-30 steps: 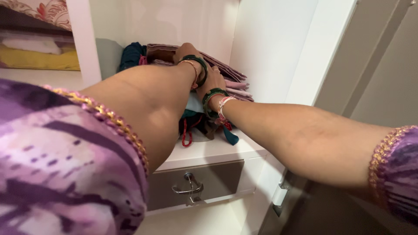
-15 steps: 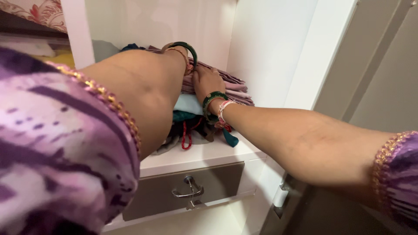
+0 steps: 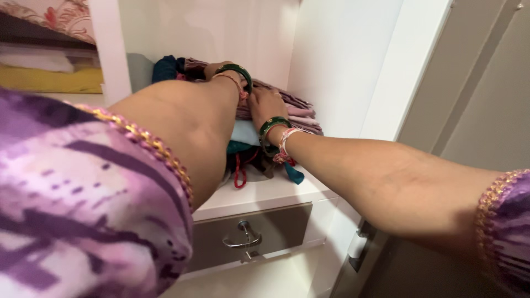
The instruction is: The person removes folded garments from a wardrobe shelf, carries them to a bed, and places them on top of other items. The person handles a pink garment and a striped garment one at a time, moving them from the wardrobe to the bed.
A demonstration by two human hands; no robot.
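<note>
A stack of folded clothes (image 3: 298,107) in mauve, pale blue and teal sits on a white wardrobe shelf (image 3: 265,193). My left hand (image 3: 212,69), with a green bangle at the wrist, rests on top of the mauve folded pieces; its fingers are mostly hidden behind the wrist. My right hand (image 3: 265,105), also wearing green bangles and a thread band, presses against the front of the same stack. Whether either hand grips the cloth is not visible. A red cord (image 3: 238,172) hangs from the lower clothes.
A grey drawer (image 3: 276,229) with a metal ring handle (image 3: 243,238) sits below the shelf. White wardrobe walls close in on the right. A neighbouring compartment at the left holds yellow and patterned folded fabric (image 3: 49,77). A dark teal garment (image 3: 164,67) lies behind the stack.
My left arm rose and then came down a little, its hand staying on top of the stack. My right hand stays at the stack's front.
</note>
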